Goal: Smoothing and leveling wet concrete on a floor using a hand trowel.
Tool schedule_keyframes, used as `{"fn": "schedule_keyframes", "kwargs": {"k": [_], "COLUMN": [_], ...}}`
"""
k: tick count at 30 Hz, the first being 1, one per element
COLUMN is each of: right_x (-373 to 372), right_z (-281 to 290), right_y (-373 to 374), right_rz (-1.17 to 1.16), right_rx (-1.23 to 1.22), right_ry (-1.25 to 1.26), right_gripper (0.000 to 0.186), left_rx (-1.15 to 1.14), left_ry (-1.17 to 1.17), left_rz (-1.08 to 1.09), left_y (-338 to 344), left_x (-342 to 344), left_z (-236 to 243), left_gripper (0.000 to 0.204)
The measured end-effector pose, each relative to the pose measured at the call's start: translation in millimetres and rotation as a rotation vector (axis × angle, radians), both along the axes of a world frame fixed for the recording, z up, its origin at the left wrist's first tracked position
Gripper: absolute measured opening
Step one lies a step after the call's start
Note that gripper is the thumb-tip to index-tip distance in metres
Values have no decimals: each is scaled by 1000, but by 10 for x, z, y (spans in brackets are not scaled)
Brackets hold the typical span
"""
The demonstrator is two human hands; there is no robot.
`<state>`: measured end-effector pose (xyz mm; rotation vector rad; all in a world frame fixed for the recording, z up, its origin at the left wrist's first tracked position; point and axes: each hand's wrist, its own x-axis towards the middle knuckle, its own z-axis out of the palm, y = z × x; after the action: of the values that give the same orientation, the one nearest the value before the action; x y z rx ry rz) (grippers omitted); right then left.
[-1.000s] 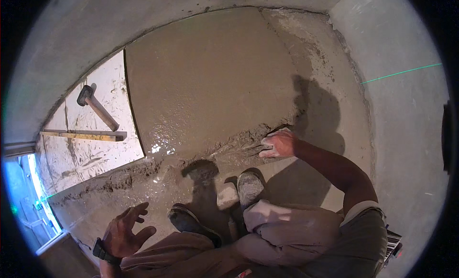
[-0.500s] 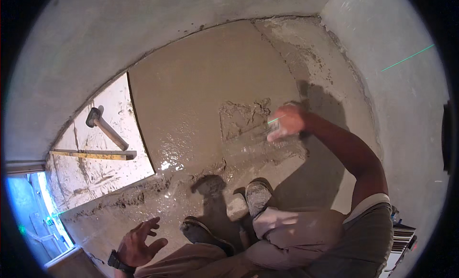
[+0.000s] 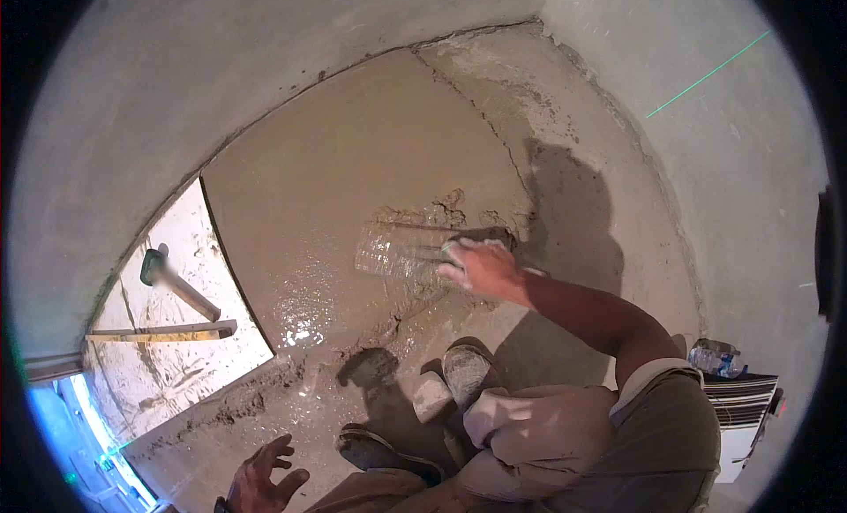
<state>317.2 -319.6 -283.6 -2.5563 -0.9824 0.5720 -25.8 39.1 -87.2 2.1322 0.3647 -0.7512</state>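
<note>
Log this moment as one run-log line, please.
right hand: grips trowel, flat on wet mortar | left hand: free, fingers spread, above mortar edge | tile: hammer and level on it

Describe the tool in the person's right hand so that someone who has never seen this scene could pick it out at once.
Start at the broad patch of wet brown mortar spread over the floor. Near its right edge the person's right hand grips the flat rectangular metal trowel, its blade lying on the mortar. Unlike the rubber mallet and the long wooden straightedge on the pale tile at left, it is smeared with mortar and in hand.
</note>
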Motion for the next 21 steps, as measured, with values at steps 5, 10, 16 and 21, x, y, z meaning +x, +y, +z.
{"fn": "schedule_keyframes", "kwargs": {"k": [5,10,16,21], "right_x": [525,1007,1048,376], "right_z": [-232,-320,-353,87], "right_y": [-304,-755,-635,143], "right_rz": [-190,-482,-592,-399], "right_rx": [96,106,120,181], "right_ry": [-247,-243,-203,106], "right_gripper": [42,44,43,42], "left_rx": [-8,17,-9,9], "left_ry": [65,21,58,-47], "left_rz": [0,2,70,49], "left_y": [-60,-34,43,-6], "left_x": [116,46,-107,-98], "left_z": [101,84,23,49], "left_gripper": [66,67,67,59]}}
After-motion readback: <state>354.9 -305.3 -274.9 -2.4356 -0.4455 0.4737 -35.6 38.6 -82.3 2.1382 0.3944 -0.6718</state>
